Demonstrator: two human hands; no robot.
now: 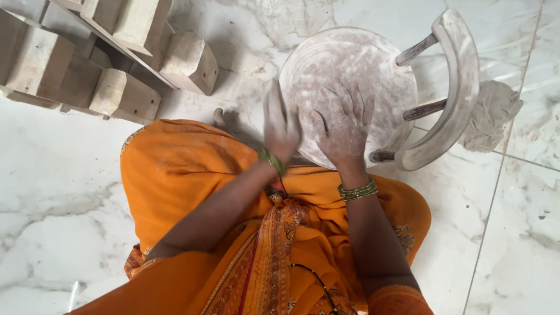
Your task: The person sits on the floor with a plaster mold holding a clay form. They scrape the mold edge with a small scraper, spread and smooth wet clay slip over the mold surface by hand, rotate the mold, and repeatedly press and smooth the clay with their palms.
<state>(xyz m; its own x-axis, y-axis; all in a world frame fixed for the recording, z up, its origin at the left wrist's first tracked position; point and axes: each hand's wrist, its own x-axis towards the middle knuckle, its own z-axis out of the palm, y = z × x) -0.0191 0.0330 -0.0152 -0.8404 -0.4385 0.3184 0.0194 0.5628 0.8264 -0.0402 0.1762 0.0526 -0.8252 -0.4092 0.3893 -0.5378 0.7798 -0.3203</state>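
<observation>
Head view, looking down at a person seated on a white marble-tile floor (70,175) veined in grey and dusted with pale powder. An orange garment (192,175) with a patterned border covers the lap and fills the lower centre. Above it lies a small round wooden stool (350,64) tipped on its side, its disc-shaped seat facing the person, chalky white and faintly ringed; a curved wooden rail (461,76) joined by turned spindles arcs along its right. At upper left sits a cluster of raw, square-cut wooden blocks (111,87), pale and unfinished, resting against one another. A crumpled grey cloth (493,114) lies just beyond the rail, touching it. The right hand (344,125) is spread flat, fingers splayed, palm pressed to the lower part of the seat; green bangles (357,190) ring its wrist. The left hand (280,125) is blurred at the seat's left edge, apparently open and edge-on; whether it grips anything cannot be told. As a judgement, rubbing such a surface goes best with the flat hand bracing the disc firmly while the other sweeps evenly with the ringed grain, pressure light at the rim
</observation>
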